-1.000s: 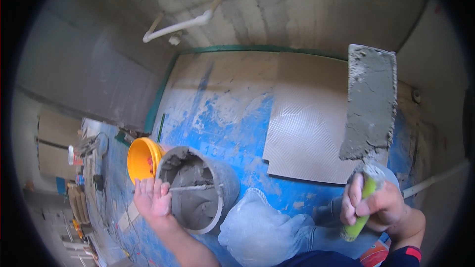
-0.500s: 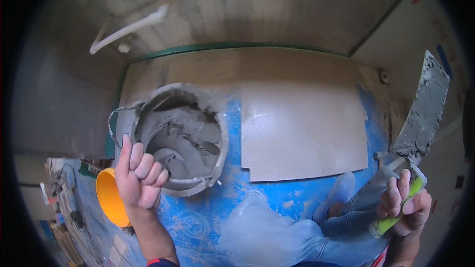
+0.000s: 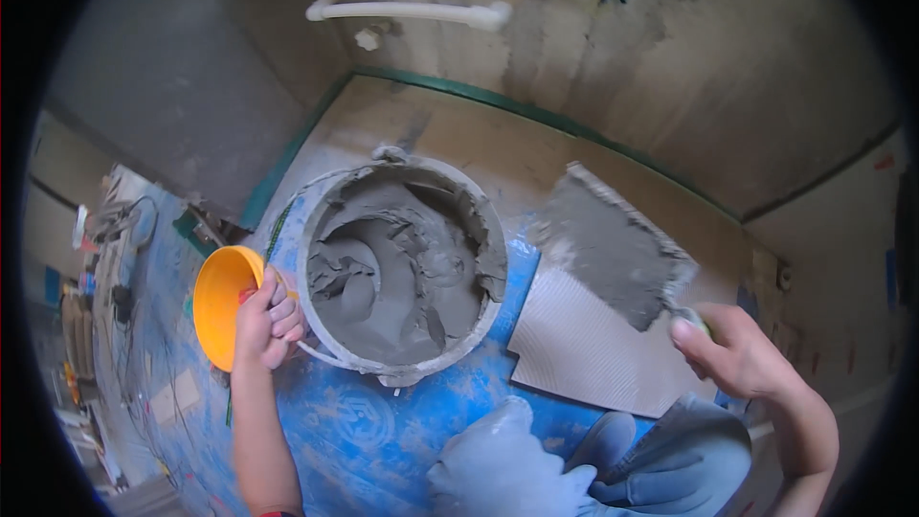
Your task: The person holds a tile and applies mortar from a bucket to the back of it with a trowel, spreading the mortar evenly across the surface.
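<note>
My left hand (image 3: 268, 321) grips the wire handle and rim of a grey bucket (image 3: 400, 268) filled with wet grey mortar. The bucket is tilted so that its mouth faces the camera. My right hand (image 3: 737, 354) holds a notched trowel (image 3: 613, 244) by its green handle; the blade is coated with mortar and hovers to the right of the bucket, over a beige tile (image 3: 593, 349) combed with fine ridges.
An orange bucket (image 3: 222, 302) stands left of the grey one, behind my left hand. Blue sheeting (image 3: 364, 431) covers the floor. My knees in grey trousers (image 3: 517, 469) are at the bottom. A white pipe (image 3: 412, 11) runs along the bare wall. Tools lie at left.
The bucket has been drawn closer to the middle and tipped toward me. The trowel has swung down from the far right to just beside the bucket.
</note>
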Available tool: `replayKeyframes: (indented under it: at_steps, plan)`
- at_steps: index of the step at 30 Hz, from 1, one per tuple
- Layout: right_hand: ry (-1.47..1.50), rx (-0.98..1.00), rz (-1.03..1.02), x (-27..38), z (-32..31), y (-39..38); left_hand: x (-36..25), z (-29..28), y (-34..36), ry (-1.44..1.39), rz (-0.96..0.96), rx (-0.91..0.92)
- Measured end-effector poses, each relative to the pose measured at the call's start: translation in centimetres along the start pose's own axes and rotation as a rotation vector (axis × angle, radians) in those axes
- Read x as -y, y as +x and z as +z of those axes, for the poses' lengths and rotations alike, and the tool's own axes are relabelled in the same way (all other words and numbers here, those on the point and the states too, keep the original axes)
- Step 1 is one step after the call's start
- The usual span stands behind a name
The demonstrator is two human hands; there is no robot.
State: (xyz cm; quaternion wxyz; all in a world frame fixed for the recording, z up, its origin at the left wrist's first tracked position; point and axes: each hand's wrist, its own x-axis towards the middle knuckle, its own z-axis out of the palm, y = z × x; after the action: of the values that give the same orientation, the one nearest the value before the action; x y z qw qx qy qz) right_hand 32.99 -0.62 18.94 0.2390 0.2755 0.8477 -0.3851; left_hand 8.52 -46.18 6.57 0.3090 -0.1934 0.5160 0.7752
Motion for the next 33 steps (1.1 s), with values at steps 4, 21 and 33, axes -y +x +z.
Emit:
replayKeyframes:
  at_steps: [4,21,33]
  plan:
    - [-0.471,-0.113,-0.357,4.6,-0.2,8.0,4.0,-0.9,2.4,1.325,0.924,-0.633]
    - [-0.743,0.405,-0.498,8.6,0.3,12.5,8.0,-3.8,6.4,1.042,0.618,-0.774]
    - [-0.660,-0.290,-0.681,3.8,3.3,10.2,5.5,-1.7,7.6,0.382,0.383,-0.532]
